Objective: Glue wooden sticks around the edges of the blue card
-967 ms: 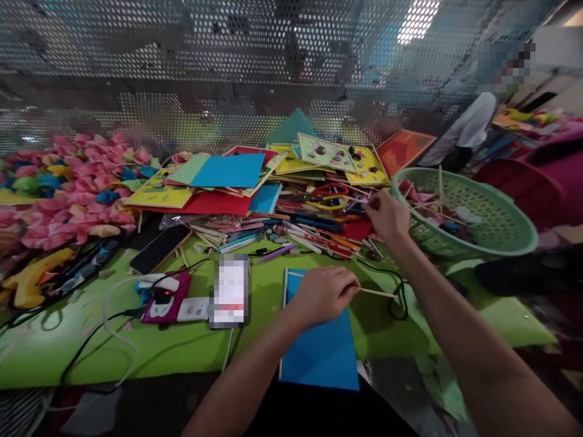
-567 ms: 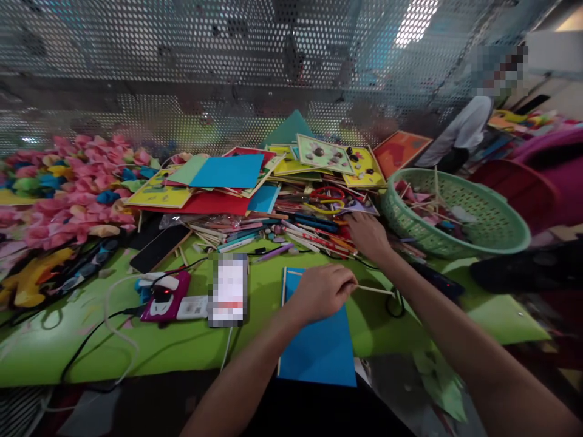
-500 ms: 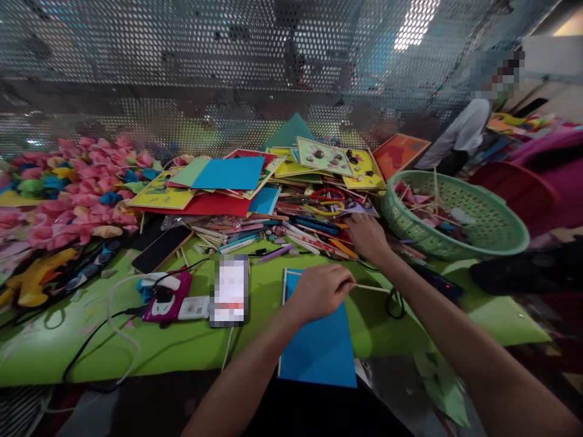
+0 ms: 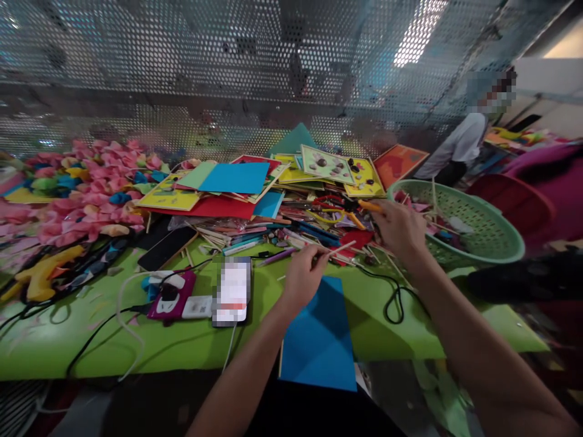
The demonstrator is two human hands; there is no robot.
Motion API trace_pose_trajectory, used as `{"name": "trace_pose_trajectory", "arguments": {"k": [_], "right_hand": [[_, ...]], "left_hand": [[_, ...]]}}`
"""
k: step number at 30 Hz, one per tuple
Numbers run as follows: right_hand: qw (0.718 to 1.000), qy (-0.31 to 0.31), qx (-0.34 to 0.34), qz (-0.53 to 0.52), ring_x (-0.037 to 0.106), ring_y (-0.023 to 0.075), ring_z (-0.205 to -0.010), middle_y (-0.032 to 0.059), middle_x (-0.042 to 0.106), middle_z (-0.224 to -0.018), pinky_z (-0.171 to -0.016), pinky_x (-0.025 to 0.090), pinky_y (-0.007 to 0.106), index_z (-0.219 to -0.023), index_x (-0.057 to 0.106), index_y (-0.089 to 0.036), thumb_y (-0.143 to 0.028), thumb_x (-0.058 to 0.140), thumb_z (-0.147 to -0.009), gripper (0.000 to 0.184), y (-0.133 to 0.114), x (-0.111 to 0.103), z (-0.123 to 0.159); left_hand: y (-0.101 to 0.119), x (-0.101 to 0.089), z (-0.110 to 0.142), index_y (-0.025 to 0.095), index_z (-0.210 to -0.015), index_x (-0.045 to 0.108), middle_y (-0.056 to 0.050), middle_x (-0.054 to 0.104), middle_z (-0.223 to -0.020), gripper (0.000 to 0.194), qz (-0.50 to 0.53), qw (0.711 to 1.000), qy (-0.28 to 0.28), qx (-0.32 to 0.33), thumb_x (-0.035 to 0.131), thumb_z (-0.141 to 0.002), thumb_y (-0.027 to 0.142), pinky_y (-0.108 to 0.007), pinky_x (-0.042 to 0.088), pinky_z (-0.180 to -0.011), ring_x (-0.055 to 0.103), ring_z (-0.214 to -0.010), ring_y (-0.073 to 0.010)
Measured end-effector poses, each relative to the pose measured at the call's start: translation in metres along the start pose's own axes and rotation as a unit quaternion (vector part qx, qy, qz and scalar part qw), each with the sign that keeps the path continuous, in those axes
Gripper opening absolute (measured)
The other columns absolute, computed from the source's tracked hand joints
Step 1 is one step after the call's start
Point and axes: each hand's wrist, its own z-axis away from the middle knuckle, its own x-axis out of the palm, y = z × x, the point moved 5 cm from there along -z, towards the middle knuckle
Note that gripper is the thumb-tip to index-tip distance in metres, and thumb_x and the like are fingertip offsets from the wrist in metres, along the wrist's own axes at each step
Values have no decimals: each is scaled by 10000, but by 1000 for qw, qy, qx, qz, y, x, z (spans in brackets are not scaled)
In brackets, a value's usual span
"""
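My left hand (image 4: pixel 303 276) is closed in a pinch on a thin pale wooden stick (image 4: pixel 342 247), which points up to the right. Beneath that hand, at the table's front edge, lies a blue card (image 4: pixel 319 346) with a pale strip along its left side. Over the pile of pens and sticks, my right hand (image 4: pixel 403 227) grips one handle of orange-handled pliers (image 4: pixel 354 218); the other handle hangs spread apart. Yellow-handled scissors (image 4: pixel 328 216) lie just left of the pliers. A red piece (image 4: pixel 357 240) shows below them.
A green basket (image 4: pixel 496 243) of scraps stands at right, with a black cable (image 4: pixel 401 303) before it. At left are a lit phone (image 4: pixel 232 291), a purple power strip (image 4: pixel 175 297) and pink petals (image 4: pixel 100 188). Coloured cards (image 4: pixel 234 177) are stacked behind; a person (image 4: pixel 460 139) is beyond.
My right hand has lifted from the pile with the orange-handled pliers. My left hand has moved up and left off the card's middle, and its stick now tilts upward.
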Motion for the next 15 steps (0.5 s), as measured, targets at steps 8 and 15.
{"name": "trace_pose_trajectory", "arguments": {"k": [8, 15], "right_hand": [[868, -109, 166, -454, 388, 116, -423, -53, 488, -479, -433, 272, 257, -742, 684, -217, -519, 774, -740, 316, -43, 27, 45], [799, -218, 147, -541, 675, 218, -739, 70, 778, -886, -701, 541, 346, -1052, 767, -228, -557, 748, -802, 414, -74, 41, 86]], "left_hand": [[-6, -16, -5, 202, -953, 606, -61, 654, -1173, 297, 176, 979, 87, -54, 599, -951, 499, -242, 370, -585, 452, -662, -92], [-9, -19, -6, 200, -893, 582, 60, 434, -644, 467, 256, 959, 90, -75, 669, -865, 658, -233, 301, -537, 366, -574, -98]]}}
